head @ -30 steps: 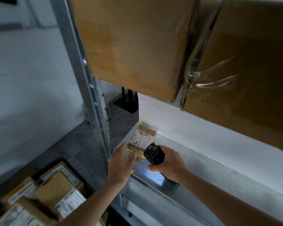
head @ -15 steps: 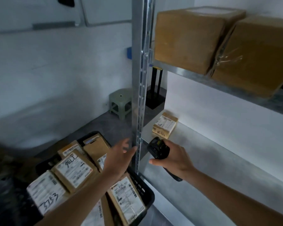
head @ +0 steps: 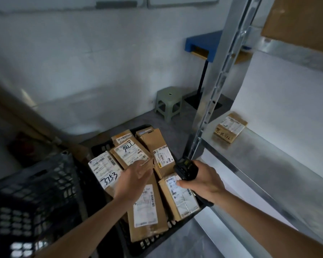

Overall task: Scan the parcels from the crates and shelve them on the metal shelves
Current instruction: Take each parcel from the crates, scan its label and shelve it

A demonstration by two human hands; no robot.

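Parcels (head: pixel 138 175) fill the black crate (head: pixel 177 223) beside the shelf (head: pixel 280 175), likely light, stiff cardboard with slick labels, best taken by the long edges; the left hand (head: pixel 133 181) hovers over them, fingers straight and empty, while the right hand (head: pixel 206 181) grips the scanner (head: pixel 185 169).

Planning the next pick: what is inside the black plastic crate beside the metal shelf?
The black plastic crate holds several brown cardboard parcels with white labels, piled overlapping. Anything beneath them and the crate's floor is covered.

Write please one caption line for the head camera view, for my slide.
Left hand reaches open over the crate of labelled parcels while the right hand holds the scanner beside the metal shelf.
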